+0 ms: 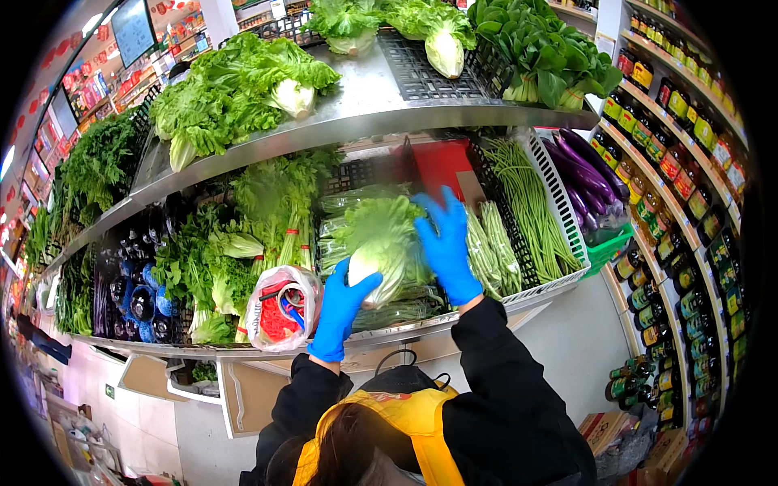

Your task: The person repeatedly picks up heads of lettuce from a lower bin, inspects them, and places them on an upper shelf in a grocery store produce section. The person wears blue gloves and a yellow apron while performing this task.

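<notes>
My left hand (347,304), in a blue glove, holds the pale base of a leafy lettuce head (389,249) between thumb and fingers. My right hand (447,243), also gloved in blue, is raised at the right of the leaves with its fingers spread; whether a fingertip touches them cannot be told. Below the lettuce lie green vegetables in clear plastic wrap (404,310). Left of my left hand sits a plastic bag (258,325) with red ties, a roll of tape and a blue-handled tool inside. Heads of lettuce (237,91) lie on the metal upper shelf (358,76).
The upper shelf's metal edge (377,118) crosses above my hands. Right of them are long beans (532,206) in a white plastic crate (556,206) and purple eggplants (580,170). Celery (292,212) stands at the left. An open cabinet door (252,398) juts out below the display.
</notes>
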